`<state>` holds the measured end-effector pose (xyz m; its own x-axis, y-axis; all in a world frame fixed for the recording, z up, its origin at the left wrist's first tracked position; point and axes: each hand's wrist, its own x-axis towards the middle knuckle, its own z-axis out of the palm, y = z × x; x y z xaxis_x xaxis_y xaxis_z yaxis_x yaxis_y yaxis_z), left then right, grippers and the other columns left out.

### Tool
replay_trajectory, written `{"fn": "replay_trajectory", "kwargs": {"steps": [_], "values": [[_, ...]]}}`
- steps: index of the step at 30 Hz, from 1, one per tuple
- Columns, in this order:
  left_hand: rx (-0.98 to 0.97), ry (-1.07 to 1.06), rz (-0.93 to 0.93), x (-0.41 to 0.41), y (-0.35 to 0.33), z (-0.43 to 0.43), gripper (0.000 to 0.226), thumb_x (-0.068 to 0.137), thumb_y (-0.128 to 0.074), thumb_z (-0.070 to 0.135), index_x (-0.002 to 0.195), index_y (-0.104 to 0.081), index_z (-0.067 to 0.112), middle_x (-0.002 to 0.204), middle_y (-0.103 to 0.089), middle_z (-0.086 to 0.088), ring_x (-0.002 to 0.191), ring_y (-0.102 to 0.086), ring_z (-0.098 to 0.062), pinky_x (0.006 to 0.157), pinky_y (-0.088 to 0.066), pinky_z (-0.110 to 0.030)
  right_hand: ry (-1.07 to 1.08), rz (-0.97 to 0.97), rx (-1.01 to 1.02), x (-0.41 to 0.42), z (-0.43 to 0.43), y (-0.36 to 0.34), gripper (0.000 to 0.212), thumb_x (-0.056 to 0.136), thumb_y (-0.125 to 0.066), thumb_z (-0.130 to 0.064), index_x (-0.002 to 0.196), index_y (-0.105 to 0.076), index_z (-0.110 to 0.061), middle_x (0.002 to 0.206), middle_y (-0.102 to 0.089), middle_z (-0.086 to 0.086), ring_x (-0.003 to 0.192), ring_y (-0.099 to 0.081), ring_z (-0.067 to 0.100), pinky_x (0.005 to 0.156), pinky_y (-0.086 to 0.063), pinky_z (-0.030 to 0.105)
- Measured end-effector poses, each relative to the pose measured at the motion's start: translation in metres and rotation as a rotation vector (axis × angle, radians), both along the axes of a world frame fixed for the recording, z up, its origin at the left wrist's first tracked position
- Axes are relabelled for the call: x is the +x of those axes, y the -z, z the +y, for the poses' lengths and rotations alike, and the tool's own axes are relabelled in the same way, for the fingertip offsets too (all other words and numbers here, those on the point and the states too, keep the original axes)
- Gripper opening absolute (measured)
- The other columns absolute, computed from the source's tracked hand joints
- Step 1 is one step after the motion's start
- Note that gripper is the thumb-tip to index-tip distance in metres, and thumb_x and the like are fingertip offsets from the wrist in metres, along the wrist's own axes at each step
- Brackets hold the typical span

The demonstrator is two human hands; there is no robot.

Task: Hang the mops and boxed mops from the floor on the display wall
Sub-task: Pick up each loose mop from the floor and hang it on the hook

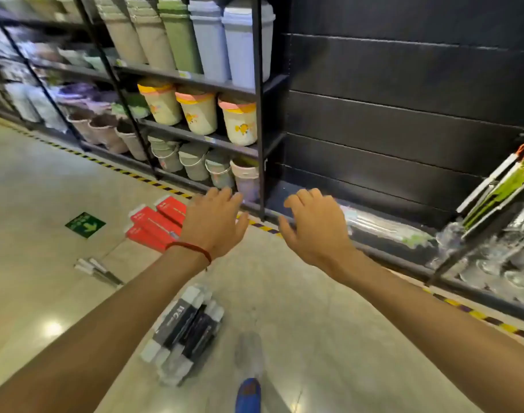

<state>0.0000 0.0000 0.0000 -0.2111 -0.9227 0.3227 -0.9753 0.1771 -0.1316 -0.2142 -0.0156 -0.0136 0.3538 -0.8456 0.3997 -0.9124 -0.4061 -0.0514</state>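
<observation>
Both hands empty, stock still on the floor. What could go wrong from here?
1. The stack of black-and-grey boxes lies right beside the blue shoe; a step forward could trip on it.
2. The red boxes lie close to the bucket shelf; a hurried low reach might knock the buckets.
3. What looks like glassware sits beside the green-packed mops at the right; swinging a long box toward the display wall might strike it.

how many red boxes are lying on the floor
3, side by side on the floor beside the left hand: far red box, middle red box, near red box. The hand covers their right ends, so another may be hidden.
</observation>
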Motion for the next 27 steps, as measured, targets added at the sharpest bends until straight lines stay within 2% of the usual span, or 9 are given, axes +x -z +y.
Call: {"fn": "replay_trajectory", "kwargs": {"steps": [4,7,9,11,14,17,21,27], "values": [[0.059,-0.070,0.001,0.036,0.026,0.065,0.030,0.098,-0.053,0.039,0.108,-0.066,0.013,0.097,-0.066,-0.009,0.090,-0.062,-0.034,0.067,-0.047,-0.042,-0.091,0.056,0.079,0.035,0.039,0.023,0.036,0.097,-0.049,-0.045,0.104,-0.068,-0.016,0.098,-0.065,0.005,0.090,-0.057,0.030,0.075,-0.043,0.041],[0.102,-0.105,0.031,0.078,0.055,0.110,0.031,0.095,-0.055,0.037,0.109,-0.067,0.012,0.093,-0.067,-0.010,0.081,-0.063,-0.035,0.061,-0.050,-0.040,-0.152,0.070,0.142,0.069,0.070,0.044,0.040,0.098,-0.046,-0.046,0.112,-0.068,-0.017,0.106,-0.066,0.004,0.099,-0.058,0.029,0.083,-0.046,0.043],[0.100,-0.139,0.034,0.109,0.073,0.136,0.031,0.094,-0.057,0.036,0.110,-0.067,0.011,0.093,-0.067,-0.009,0.078,-0.064,-0.034,0.058,-0.046,-0.038,-0.178,0.077,0.182,0.096,0.088,0.056,0.043,0.100,-0.041,-0.048,0.115,-0.068,-0.018,0.111,-0.067,0.003,0.103,-0.058,0.027,0.087,-0.045,0.043],[0.131,-0.179,0.026,0.143,0.090,0.161,0.035,0.094,-0.048,0.039,0.106,-0.067,0.012,0.090,-0.066,-0.008,0.076,-0.062,-0.032,0.055,-0.044,-0.036,-0.201,0.081,0.217,0.129,0.107,0.069,0.041,0.102,-0.043,-0.047,0.115,-0.068,-0.018,0.111,-0.067,0.003,0.103,-0.058,0.027,0.089,-0.045,0.042],[0.136,-0.208,0.080,0.196,0.113,0.197,0.039,0.094,-0.040,0.039,0.101,-0.068,0.012,0.088,-0.064,-0.006,0.074,-0.060,-0.031,0.054,-0.044,-0.036,-0.228,0.093,0.232,0.184,0.133,0.094,0.038,0.101,-0.046,-0.046,0.111,-0.069,-0.018,0.106,-0.068,0.003,0.098,-0.059,0.027,0.086,-0.047,0.042],[0.145,-0.219,0.109,0.255,0.128,0.228,0.032,0.092,-0.049,0.034,0.102,-0.069,0.012,0.090,-0.066,-0.005,0.074,-0.061,-0.031,0.054,-0.041,-0.035,-0.248,0.104,0.256,0.245,0.159,0.115,0.040,0.099,-0.044,-0.045,0.107,-0.070,-0.017,0.102,-0.068,0.004,0.094,-0.060,0.028,0.082,-0.048,0.042],[0.226,-0.256,0.089,0.336,0.140,0.261,0.029,0.094,-0.062,0.033,0.114,-0.069,0.013,0.100,-0.070,-0.006,0.081,-0.064,-0.031,0.059,-0.046,-0.036,-0.264,0.122,0.308,0.325,0.189,0.135,0.037,0.098,-0.044,-0.043,0.104,-0.068,-0.016,0.097,-0.067,0.003,0.092,-0.058,0.026,0.079,-0.047,0.041],[0.285,-0.310,0.084,0.428,0.149,0.274,0.029,0.095,-0.060,0.038,0.108,-0.068,0.013,0.099,-0.069,-0.004,0.079,-0.062,-0.029,0.059,-0.045,-0.036,-0.342,0.129,0.295,0.417,0.205,0.152,0.036,0.094,-0.045,-0.040,0.094,-0.068,-0.012,0.089,-0.068,0.008,0.085,-0.061,0.029,0.073,-0.049,0.040]]}}
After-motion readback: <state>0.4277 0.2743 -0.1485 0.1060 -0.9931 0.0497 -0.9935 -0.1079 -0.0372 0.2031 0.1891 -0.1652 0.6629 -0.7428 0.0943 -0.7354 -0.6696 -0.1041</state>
